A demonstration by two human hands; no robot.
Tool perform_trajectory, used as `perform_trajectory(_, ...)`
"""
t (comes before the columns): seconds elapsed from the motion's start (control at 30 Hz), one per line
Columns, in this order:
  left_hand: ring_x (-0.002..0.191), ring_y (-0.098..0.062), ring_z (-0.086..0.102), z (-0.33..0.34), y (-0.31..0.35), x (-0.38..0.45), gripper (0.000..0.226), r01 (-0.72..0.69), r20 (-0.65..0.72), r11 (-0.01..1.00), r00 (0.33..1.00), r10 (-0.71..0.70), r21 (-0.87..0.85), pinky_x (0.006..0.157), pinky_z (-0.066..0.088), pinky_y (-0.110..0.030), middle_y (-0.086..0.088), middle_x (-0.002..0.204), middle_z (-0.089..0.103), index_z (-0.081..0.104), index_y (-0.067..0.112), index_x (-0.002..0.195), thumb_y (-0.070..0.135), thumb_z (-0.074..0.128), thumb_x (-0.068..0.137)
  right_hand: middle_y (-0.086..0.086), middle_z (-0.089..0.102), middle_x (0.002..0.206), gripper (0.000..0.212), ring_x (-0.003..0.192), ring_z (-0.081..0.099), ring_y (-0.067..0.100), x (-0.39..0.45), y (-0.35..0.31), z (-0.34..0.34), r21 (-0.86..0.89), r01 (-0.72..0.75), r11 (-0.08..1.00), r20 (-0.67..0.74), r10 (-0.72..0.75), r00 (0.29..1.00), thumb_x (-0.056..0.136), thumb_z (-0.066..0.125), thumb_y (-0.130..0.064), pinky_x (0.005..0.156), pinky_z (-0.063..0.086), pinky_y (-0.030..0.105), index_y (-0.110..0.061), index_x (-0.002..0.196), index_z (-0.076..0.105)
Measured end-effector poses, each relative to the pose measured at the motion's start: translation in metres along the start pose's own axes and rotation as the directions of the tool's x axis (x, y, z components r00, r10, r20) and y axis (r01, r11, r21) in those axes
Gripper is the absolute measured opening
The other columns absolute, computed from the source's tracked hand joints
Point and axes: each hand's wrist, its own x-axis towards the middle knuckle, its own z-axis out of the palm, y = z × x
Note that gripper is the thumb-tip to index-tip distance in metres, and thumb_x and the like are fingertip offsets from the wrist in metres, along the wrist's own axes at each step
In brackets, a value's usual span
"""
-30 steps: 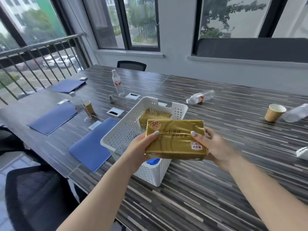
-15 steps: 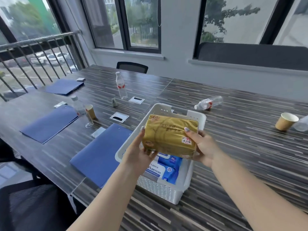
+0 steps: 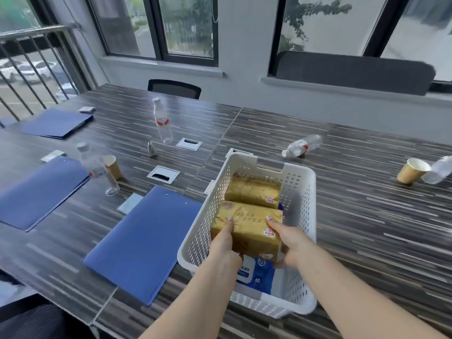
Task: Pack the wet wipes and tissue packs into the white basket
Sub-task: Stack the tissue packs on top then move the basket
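Observation:
A white perforated basket (image 3: 305,216) stands on the striped table in front of me. Both hands hold one gold tissue pack (image 3: 247,228) inside it: my left hand (image 3: 223,250) grips the pack's left end, my right hand (image 3: 291,243) its right end. The pack sits low between the basket walls, just in front of a second gold tissue pack (image 3: 253,190) that lies at the far end. Under the held pack, a blue wet wipes pack (image 3: 258,272) lies on the basket floor, partly hidden by my hands.
Blue folders (image 3: 144,241) lie left of the basket, close to its wall. An upright water bottle (image 3: 162,123), a tipped bottle (image 3: 300,146), another bottle (image 3: 94,165) with a paper cup (image 3: 112,165), and a cup (image 3: 412,170) at the right stand around. Cable ports (image 3: 163,174) sit mid-table.
The gold tissue pack went from above the basket's front rim down into the basket, held in both hands. The view shifted so the basket now lies more centred and closer.

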Motion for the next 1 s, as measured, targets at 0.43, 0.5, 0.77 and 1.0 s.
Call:
perform_trajectory(0.43,0.112,-0.037,0.055,0.029,0.024,0.065,0.063,0.013,-0.073,0.974,0.997,0.003,0.224,0.084,0.045,-0.047,-0.021,0.135,0.051,0.035,0.004,0.143,0.036,0.058,0.093,0.019,0.063,0.102,0.02,0.096,0.058,0.04,0.058,-0.004,0.023,0.212,-0.094,0.973,-0.051,0.107,0.993,0.088,0.064,-0.027,0.076,0.047,0.055,-0.009,0.091,0.056)
perform_trajectory(0.5,0.082,-0.031,0.058,0.029,0.024,0.074,0.06,-0.007,-0.086,0.975,0.996,0.027,0.221,0.069,0.048,-0.041,-0.017,0.116,0.057,0.044,0.006,0.137,0.038,0.063,0.089,0.018,0.063,0.099,0.015,0.093,0.059,0.038,0.065,-0.004,0.024,0.236,-0.09,0.968,-0.052,0.105,0.993,0.089,0.063,-0.023,0.075,0.047,0.055,-0.01,0.091,0.056)
perform_trajectory(0.77,0.114,-0.036,0.058,0.026,0.024,0.083,0.067,-0.008,-0.114,0.97,0.993,0.037,0.243,0.092,0.05,-0.048,-0.016,0.126,0.057,0.048,0.003,0.128,0.045,0.069,0.081,0.015,0.065,0.098,0.012,0.095,0.061,0.037,0.077,-0.001,0.028,0.226,-0.061,0.972,-0.062,0.077,0.995,0.09,0.062,-0.023,0.085,0.049,0.059,-0.013,0.096,0.057)
perform_trajectory(1.0,0.121,-0.034,0.054,0.027,0.029,0.065,0.058,0.0,-0.08,0.992,0.997,0.01,0.128,0.088,0.048,-0.041,-0.016,0.133,0.054,0.046,0.005,0.134,0.034,0.065,0.089,0.014,0.067,0.097,0.016,0.089,0.063,0.034,0.07,-0.004,0.027,0.174,-0.032,0.984,-0.071,0.045,0.996,0.089,0.063,-0.023,0.07,0.053,0.048,-0.014,0.102,0.058)
